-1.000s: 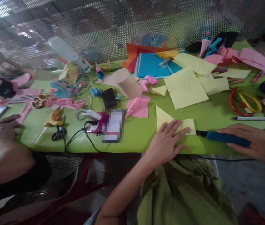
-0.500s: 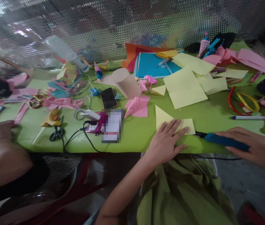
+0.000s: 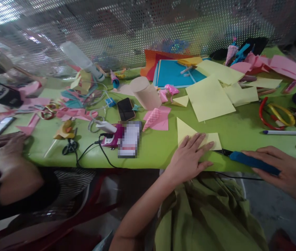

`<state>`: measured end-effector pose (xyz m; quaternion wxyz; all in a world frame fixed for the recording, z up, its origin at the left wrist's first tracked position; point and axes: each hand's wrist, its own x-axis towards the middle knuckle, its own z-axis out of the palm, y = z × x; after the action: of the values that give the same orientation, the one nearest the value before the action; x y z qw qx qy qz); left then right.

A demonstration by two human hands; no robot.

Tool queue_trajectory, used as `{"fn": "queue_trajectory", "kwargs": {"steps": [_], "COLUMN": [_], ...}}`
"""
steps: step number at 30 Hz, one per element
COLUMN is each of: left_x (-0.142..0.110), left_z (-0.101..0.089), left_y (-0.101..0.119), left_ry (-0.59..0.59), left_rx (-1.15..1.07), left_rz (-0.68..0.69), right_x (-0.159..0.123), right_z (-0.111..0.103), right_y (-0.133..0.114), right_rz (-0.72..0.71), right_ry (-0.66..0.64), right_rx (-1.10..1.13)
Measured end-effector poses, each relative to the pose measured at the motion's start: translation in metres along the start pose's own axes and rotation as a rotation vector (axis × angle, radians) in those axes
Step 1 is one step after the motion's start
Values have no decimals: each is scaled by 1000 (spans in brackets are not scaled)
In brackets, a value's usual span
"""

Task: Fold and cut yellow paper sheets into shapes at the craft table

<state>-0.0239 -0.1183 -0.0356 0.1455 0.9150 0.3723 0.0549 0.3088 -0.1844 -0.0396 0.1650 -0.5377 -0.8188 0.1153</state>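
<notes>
My left hand [image 3: 190, 157] lies flat with its fingers spread, pressing a pale yellow sheet of paper [image 3: 186, 129] onto the green table. The sheet looks folded, with a pointed flap at the left and a square end at the right. My right hand [image 3: 281, 167] is wrapped round the thick blue handle of a narrow dark blade [image 3: 254, 162]. The blade points left and meets the paper's lower right edge; its tip is partly hidden there. Beyond my left hand lies a larger pale yellow sheet [image 3: 209, 99].
A pink cone [image 3: 152, 118] on pink paper, a phone [image 3: 129, 139] and a purple power strip [image 3: 112, 136] lie to the left. A pen [image 3: 286, 132] and red-and-yellow-handled scissors [image 3: 279, 113] lie right. A co-worker's hand [image 3: 10, 150] rests at far left. Blue sheets [image 3: 170, 71] lie behind.
The whole view has shifted slightly, so the table things appear farther right. My right hand and the blade have edged left against the paper. My left hand stays on the sheet.
</notes>
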Motion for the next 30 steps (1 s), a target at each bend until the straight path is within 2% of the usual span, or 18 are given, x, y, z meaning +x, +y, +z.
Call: {"fn": "queue_trajectory", "kwargs": {"steps": [4, 10, 14, 19, 24, 27, 30], "left_x": [0, 0, 0, 0, 15, 24, 28], "left_z": [2, 2, 2, -6, -21, -23, -21], "left_y": [-1, -1, 1, -1, -26, -44, -55], "left_ry": [0, 1, 10, 4, -49, -65, -103], "left_rx": [3, -3, -14, -44, -22, 75, 113], "left_rz": [-1, -4, -4, -4, 43, 141, 176], "right_x": [2, -5, -5, 0, -1, -1, 0], "right_z": [7, 15, 21, 30, 31, 30, 28], "right_y": [-9, -11, -22, -31, -27, -28, -31], "right_rz": [-3, -14, -41, -67, -57, -66, -70], "right_ry": [52, 41, 55, 56, 37, 47, 62], "right_rx": [-13, -28, -51, -117, -126, -125, -122]}}
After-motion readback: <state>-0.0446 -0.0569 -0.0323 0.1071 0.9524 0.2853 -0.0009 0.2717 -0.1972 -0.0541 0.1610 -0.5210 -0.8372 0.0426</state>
